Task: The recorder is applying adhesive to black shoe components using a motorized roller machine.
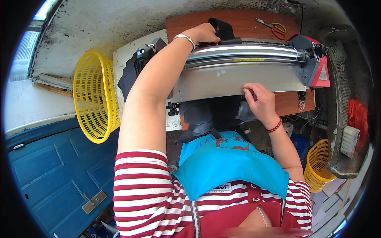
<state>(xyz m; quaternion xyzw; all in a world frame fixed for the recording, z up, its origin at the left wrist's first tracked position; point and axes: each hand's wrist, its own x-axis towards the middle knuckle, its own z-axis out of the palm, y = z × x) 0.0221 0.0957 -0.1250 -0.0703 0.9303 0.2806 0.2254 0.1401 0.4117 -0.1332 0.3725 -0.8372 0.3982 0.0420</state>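
Note:
A metal roller machine [238, 75] with a shiny cylinder and a flat steel plate stands on a brown table [238, 22]. My left hand [204, 33], wearing a silver bracelet, reaches over the roller and grips a black piece of material [224, 29] at the machine's far side. My right hand [260, 99], with a red bead bracelet, pinches the near edge of the steel plate, where dark grey pieces [202, 117] hang down below it.
A yellow plastic basket [93, 97] lies tipped at the left by a blue door panel [51, 170]. Orange-handled scissors [274, 27] rest on the table's far side. A smaller yellow basket [317, 162] stands at the right, near a red end cover [321, 73].

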